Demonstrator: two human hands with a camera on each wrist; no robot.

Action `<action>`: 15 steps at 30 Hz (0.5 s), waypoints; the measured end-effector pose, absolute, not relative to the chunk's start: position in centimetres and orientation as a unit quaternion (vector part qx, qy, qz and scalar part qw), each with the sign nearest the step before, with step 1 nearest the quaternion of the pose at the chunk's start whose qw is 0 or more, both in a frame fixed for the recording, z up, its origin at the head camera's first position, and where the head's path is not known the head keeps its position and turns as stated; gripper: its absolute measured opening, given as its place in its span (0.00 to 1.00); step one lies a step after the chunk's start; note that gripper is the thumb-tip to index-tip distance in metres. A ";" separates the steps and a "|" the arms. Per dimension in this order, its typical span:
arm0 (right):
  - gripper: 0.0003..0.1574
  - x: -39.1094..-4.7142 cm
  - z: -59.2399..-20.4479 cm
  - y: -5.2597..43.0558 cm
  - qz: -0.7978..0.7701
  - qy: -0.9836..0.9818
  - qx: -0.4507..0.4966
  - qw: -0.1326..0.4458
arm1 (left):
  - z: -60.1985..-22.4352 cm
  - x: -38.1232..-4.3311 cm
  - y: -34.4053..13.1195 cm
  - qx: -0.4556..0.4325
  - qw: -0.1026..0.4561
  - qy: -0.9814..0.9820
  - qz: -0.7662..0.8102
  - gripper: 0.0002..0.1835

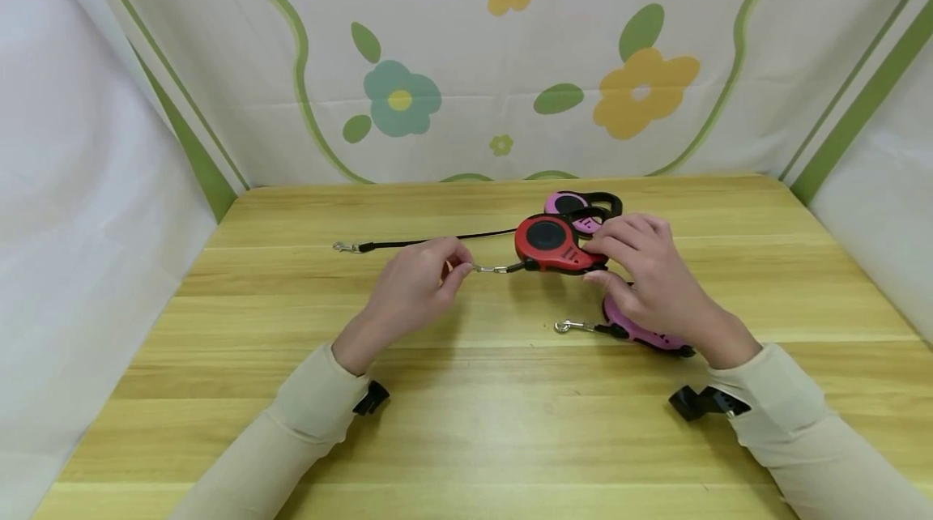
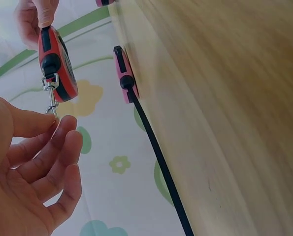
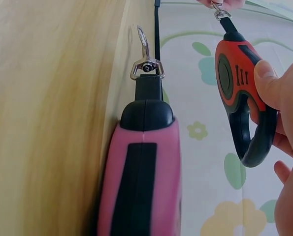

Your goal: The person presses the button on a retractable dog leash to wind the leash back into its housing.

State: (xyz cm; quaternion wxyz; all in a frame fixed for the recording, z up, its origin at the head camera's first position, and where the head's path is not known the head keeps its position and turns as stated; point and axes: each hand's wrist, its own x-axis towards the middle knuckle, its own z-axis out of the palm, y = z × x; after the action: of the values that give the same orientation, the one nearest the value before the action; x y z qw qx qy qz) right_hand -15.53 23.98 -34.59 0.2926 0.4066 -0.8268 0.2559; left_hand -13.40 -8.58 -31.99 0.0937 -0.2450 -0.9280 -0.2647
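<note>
A red and black retractable dog leash (image 1: 545, 243) is held above the table between both hands. My right hand (image 1: 649, 277) grips its body beside the black handle loop, thumb on the red casing in the right wrist view. With thumb and forefinger my left hand (image 1: 419, 285) pinches the leash's metal snap hook (image 2: 51, 98); the other fingers stay loosely bent. Behind the red leash lies a pink leash (image 1: 567, 202), its black strap (image 1: 437, 238) pulled out leftward to a metal clip (image 1: 346, 247). Another pink leash (image 3: 141, 172) lies under my right hand, partly hidden, its hook (image 1: 574, 326) pointing left.
The wooden table (image 1: 466, 439) reaches back to a white cloth backdrop (image 1: 466, 58) with printed flowers. Cloth walls stand on both sides. A black wrist camera (image 1: 372, 398) sits at the left cuff, another camera (image 1: 703, 404) at the right cuff.
</note>
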 end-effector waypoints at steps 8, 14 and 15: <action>0.37 -15.5 -34.9 24.2 0.256 -0.827 0.404 0.296 | -32.1 -13.7 -8.1 -0.230 0.078 -0.935 -0.257 0.03; 0.37 -15.7 -34.9 25.2 0.247 -0.835 0.398 0.289 | -32.2 -14.0 -7.6 -0.241 0.053 -0.930 -0.274 0.10; 0.37 -15.8 -34.9 25.5 0.246 -0.836 0.397 0.289 | -32.2 -14.1 -7.4 -0.243 0.045 -0.930 -0.274 0.12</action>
State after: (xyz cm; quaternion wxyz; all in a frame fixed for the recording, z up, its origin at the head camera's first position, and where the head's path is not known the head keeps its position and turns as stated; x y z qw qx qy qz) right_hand -15.79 25.48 -34.88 0.2889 0.3972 -0.8358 0.2455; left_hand -14.07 -7.44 -32.20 0.0451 -0.2426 -0.9295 -0.2740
